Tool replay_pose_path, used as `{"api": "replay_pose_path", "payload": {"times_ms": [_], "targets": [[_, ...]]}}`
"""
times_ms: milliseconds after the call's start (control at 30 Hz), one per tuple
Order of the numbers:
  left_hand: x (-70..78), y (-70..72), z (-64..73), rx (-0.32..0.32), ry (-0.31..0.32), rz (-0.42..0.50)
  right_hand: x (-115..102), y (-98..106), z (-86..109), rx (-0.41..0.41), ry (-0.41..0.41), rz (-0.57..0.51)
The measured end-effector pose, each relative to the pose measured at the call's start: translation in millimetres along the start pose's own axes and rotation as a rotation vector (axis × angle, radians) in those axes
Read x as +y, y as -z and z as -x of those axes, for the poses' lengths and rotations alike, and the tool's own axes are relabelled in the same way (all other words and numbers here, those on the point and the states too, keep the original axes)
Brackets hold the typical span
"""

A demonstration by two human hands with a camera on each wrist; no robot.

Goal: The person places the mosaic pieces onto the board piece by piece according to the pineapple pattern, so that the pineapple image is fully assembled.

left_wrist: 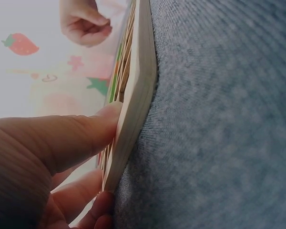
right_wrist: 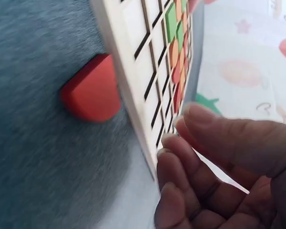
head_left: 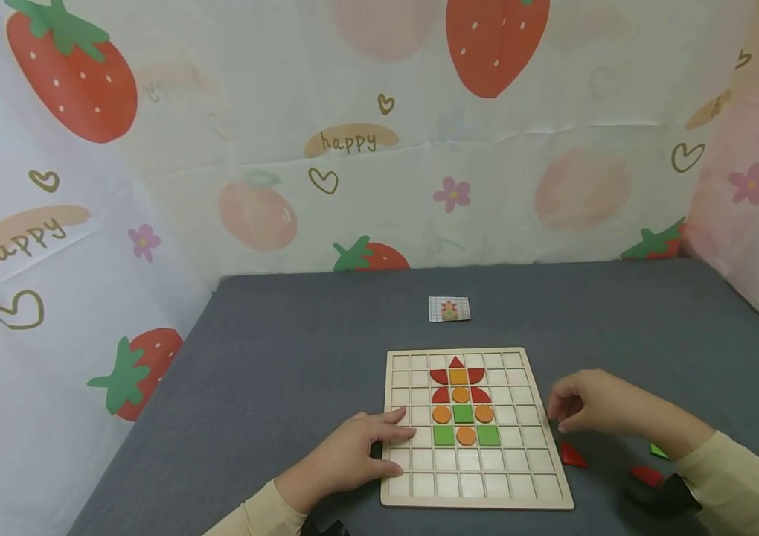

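Note:
A square wooden grid board (head_left: 423, 487) lies on the table. Set in its cells are a red triangle (head_left: 456, 362), red quarter-round pieces (head_left: 440, 377), an orange square (head_left: 458, 377), orange discs (head_left: 465, 435) and green squares (head_left: 489, 435). My left hand (head_left: 353, 454) rests on the board's left edge, thumb and extended fingers touching the wood. Just off the right edge, my right hand (head_left: 594, 402) hovers with loosely bent fingers. The right wrist view shows its thumb (right_wrist: 202, 117) close to the index finger, no piece visible between them. Below it lies a loose red piece (right_wrist: 93, 90).
Behind the board lies a small printed card (head_left: 449, 309) with a coloured pattern on a grid. Another red piece (head_left: 647, 475) and a green piece (head_left: 658, 451) lie near the right forearm. A dark grey cloth (head_left: 299, 335) covers the table; printed curtains (head_left: 379, 208) hang behind.

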State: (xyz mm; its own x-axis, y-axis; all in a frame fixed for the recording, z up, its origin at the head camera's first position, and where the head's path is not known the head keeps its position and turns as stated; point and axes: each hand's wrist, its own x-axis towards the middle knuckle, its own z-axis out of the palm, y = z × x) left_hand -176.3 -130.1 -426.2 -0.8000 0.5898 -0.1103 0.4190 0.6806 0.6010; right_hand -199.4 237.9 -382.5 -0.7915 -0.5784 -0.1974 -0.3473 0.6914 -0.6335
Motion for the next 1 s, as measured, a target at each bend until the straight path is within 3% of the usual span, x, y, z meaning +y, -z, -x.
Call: {"api": "replay_pose_path", "payload": {"times_ms": [133,367,700,1000], "targets": [[0.1,0.2,0.1,-0.003,0.000,0.000,5.9,-1.6,7.8,-0.056,0.011,-0.042],[1.3,1.0,0.3,-0.004,-0.001,0.001,12.3,-15.3,14.9,-0.080,0.063,-0.068],[1.3,0.0,0.8,-0.005,0.001,-0.009,14.3,-20.6,13.8,-0.097,0.041,-0.071],[0.3,-0.6,0.0,0.002,-0.002,-0.010,9.6,-12.6,11.2,-0.067,-0.003,-0.084]]}}
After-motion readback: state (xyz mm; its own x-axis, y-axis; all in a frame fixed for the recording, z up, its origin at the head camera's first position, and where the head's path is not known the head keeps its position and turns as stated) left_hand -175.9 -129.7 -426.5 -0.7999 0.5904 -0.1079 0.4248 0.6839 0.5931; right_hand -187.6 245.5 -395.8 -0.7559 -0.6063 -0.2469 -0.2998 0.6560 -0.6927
